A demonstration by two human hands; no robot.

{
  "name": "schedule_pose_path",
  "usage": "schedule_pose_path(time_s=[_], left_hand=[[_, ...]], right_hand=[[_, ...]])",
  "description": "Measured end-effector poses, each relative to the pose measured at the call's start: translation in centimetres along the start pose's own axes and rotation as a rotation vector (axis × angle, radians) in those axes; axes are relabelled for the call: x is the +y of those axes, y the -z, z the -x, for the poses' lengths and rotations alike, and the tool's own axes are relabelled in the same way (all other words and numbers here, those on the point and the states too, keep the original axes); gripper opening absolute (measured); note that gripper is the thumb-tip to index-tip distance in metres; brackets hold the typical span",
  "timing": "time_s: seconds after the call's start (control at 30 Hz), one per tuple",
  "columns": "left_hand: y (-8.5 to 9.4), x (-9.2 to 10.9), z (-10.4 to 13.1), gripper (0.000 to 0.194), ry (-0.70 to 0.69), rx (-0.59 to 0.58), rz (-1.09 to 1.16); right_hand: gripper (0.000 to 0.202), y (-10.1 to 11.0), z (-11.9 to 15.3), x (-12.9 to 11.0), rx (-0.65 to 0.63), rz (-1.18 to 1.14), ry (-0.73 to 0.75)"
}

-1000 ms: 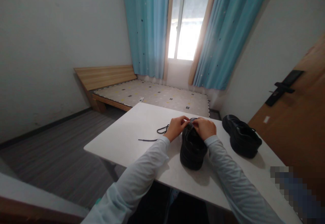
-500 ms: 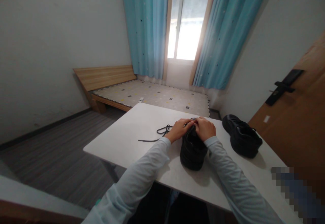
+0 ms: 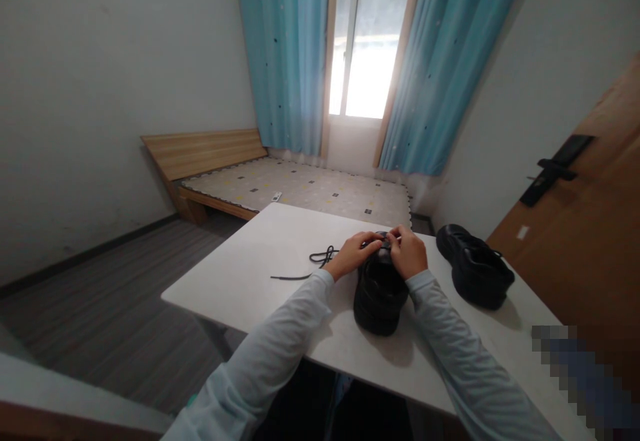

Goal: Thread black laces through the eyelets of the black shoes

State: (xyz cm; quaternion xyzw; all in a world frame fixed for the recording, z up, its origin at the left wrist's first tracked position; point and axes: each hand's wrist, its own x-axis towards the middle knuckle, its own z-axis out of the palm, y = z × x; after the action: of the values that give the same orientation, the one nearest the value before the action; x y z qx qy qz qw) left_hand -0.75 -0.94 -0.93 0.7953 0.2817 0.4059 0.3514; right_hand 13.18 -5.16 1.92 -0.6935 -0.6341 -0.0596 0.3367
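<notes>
A black shoe [image 3: 379, 304] stands on the white table with its heel towards me and its opening upward. My left hand [image 3: 353, 254] grips the left side of its front part, thumb bent over the lacing area. On the other side, my right hand [image 3: 409, 253] is closed, its thumb and fingers pinched at the lace holes; the small bit of lace there is hard to make out. A dark shoelace [image 3: 295, 277] trails from under my left hand across the tabletop in a loose loop. The fingertips partly hide the shoe's tongue and toe.
A second black shoe [image 3: 477, 271] rests on the table [image 3: 225, 274] to the right. Behind the table is a low bed [image 3: 320, 191] with a white remote-like object [image 3: 277, 197] on it. The wooden door [image 3: 590, 227] is close on the right. A blurred patch covers the lower right corner.
My right hand has lifted slightly and drawn a little away from the left at the lacing, uncovering more of the shoe's tongue. My left hand stays nearly in place.
</notes>
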Motion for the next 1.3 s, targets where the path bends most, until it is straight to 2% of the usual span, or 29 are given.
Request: schedule_pose_path(time_s=[0.17, 0.43, 0.57, 0.7, 0.77, 0.9, 1.0, 1.17, 1.3], left_hand=[[-0.2, 0.0, -0.2, 0.028, 0.02, -0.005, 0.052], [-0.3, -0.6, -0.7, 0.022, 0.028, -0.001, 0.201], [-0.3, -0.5, -0.6, 0.025, 0.041, 0.011, 0.333], [-0.5, -0.3, -0.5, 0.027, 0.06, 0.057, 0.395], [-0.6, -0.3, -0.4, 0.028, 0.066, 0.07, 0.435], [-0.7, -0.1, -0.6, 0.029, 0.065, 0.095, 0.469], [-0.5, 0.3, -0.8, 0.028, 0.035, 0.139, 0.446], [-0.6, 0.6, -1.1, 0.025, 0.005, 0.152, 0.463], [-0.6, 0.9, -1.2, 0.024, -0.023, 0.138, 0.384]], right_hand=[[0.013, -0.4, 0.0, 0.5, 0.042, -0.121, 0.016], [0.015, -0.2, 0.3, 0.6, 0.011, -0.22, 0.028], [0.027, 0.4, 0.2, 0.6, -0.08, -0.367, 0.021], [0.038, 0.8, -0.4, 1.5, -0.094, -0.453, -0.038], [0.034, 0.8, -0.9, 2.2, -0.114, -0.476, -0.066], [0.015, 0.8, -1.7, 3.6, -0.205, -0.414, -0.1], [0.016, 1.0, -1.9, 4.2, -0.276, -0.371, -0.186], [0.01, 1.3, -2.0, 4.9, -0.433, -0.473, -0.458], [0.005, 1.4, -2.1, 5.3, -0.501, -0.507, -0.519]])
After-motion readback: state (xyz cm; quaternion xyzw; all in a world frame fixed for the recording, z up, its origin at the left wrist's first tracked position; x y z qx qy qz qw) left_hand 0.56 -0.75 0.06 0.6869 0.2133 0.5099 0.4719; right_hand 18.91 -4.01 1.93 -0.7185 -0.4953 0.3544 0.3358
